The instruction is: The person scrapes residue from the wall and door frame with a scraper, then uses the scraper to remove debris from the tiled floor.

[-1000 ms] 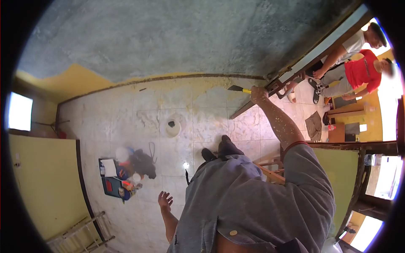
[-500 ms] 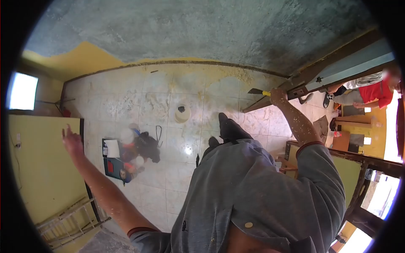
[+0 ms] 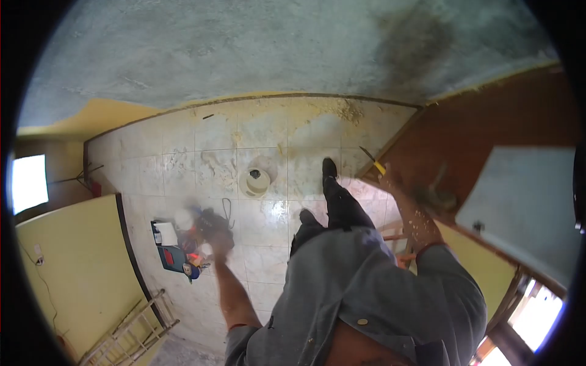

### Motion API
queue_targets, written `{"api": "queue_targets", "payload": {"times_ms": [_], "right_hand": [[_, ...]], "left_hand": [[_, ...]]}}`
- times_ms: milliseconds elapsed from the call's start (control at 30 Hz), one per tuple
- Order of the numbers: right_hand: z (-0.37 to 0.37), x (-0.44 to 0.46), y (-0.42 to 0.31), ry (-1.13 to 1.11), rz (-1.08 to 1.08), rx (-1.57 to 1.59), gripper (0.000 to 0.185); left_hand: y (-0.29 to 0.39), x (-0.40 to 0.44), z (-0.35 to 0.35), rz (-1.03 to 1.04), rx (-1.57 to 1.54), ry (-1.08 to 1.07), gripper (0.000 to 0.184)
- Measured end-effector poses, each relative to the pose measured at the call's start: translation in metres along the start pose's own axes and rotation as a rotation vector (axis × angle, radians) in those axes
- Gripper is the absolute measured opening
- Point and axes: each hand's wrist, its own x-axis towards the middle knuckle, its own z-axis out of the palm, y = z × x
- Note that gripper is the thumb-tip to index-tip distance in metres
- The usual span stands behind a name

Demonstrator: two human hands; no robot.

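Note:
My right hand (image 3: 394,183) is closed around the yellow handle of a scraper (image 3: 379,166), its dark blade pointing up and left. That hand is beside the brown door (image 3: 494,116). My left hand (image 3: 221,239), smeared by motion, is above the floor, overlapping a dark bag-like item (image 3: 213,222) in this view; its fingers cannot be made out. Left of it sits a dark tray (image 3: 174,259) with a white item, a red item and other supplies. A cream bucket (image 3: 259,188) with something dark inside stands on the tiles ahead of my feet.
Yellow flakes (image 3: 349,111) litter the tiled floor along the grey scraped wall (image 3: 244,49). A wooden ladder (image 3: 131,332) leans at the lower left by a yellow-green panel (image 3: 79,262). Part of a wooden chair or stool (image 3: 394,235) shows near my right arm.
My left hand has swung inward from the far left, over the floor items. My right hand has lowered slightly with the scraper. The brown door face now covers the doorway where people were visible.

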Motion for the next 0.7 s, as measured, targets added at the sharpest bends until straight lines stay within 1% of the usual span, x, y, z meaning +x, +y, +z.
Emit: {"api": "queue_targets", "payload": {"times_ms": [33, 67, 100, 133, 167, 200, 267, 300, 333, 400, 433, 500, 533, 600, 633, 667, 700], "right_hand": [[0.002, 0.013, -0.010, -0.007, 0.112, 0.043, 0.046], [0.007, 0.025, -0.015, -0.020, 0.230, 0.083, 0.049], [0.022, 0.046, -0.016, -0.036, 0.221, 0.073, 0.049], [0.045, 0.071, -0.013, -0.034, 0.151, 0.033, 0.045], [0.066, 0.093, -0.014, -0.040, 0.081, -0.003, 0.042], [0.083, 0.124, -0.020, -0.060, 0.076, 0.005, 0.042], [0.121, 0.179, -0.025, -0.419, -0.281, -0.013, 0.039], [0.132, 0.203, -0.048, -0.519, -0.369, -0.118, 0.030], [0.156, 0.231, -0.070, -0.539, -0.366, -0.113, 0.030], [0.221, 0.278, -0.098, -0.540, -0.493, -0.400, 0.021], [0.295, 0.306, -0.093, -0.324, -0.531, -0.301, 0.017], [0.381, 0.350, -0.109, -0.179, -0.639, -0.252, 0.011], [0.387, 0.361, -0.142, -0.254, -0.707, -0.303, 0.008], [0.441, 0.386, -0.171, -0.398, -0.812, -0.372, 0.008], [0.466, 0.390, -0.181, -0.385, -0.878, -0.363, 0.009], [0.488, 0.392, -0.190, -0.375, -0.951, -0.352, 0.010], [0.507, 0.399, -0.201, -0.404, -0.954, -0.370, 0.010]], "left_hand": [[-0.013, -0.023, 0.039, -0.497, -0.076, -0.045, 0.030], [-0.038, -0.044, 0.081, -0.514, -0.172, -0.029, 0.027], [-0.057, -0.059, 0.109, -0.622, -0.115, -0.075, 0.032], [-0.047, -0.083, 0.140, -0.694, -0.084, -0.042, 0.039], [-0.049, -0.098, 0.156, -0.714, -0.130, -0.066, 0.042], [-0.047, -0.094, 0.164, -0.717, -0.163, -0.088, 0.046], [-0.017, -0.077, 0.184, -0.753, 0.142, -0.084, 0.056], [-0.015, -0.065, 0.188, -0.626, 0.172, 0.010, 0.060], [-0.016, -0.043, 0.188, -0.643, 0.180, 0.017, 0.060], [-0.025, -0.012, 0.183, -0.338, 0.262, 0.058, 0.056], [-0.009, 0.007, 0.190, -0.303, 0.230, 0.056, 0.053], [0.007, 0.053, 0.204, -0.301, 0.142, 0.067, 0.049], [0.015, 0.075, 0.212, -0.311, 0.080, 0.077, 0.047], [0.007, 0.121, 0.220, -0.308, -0.064, 0.123, 0.045], [0.006, 0.141, 0.225, -0.324, -0.101, 0.174, 0.044], [0.006, 0.155, 0.229, -0.357, -0.110, 0.173, 0.044], [0.007, 0.168, 0.233, -0.337, -0.139, 0.163, 0.044]]}}
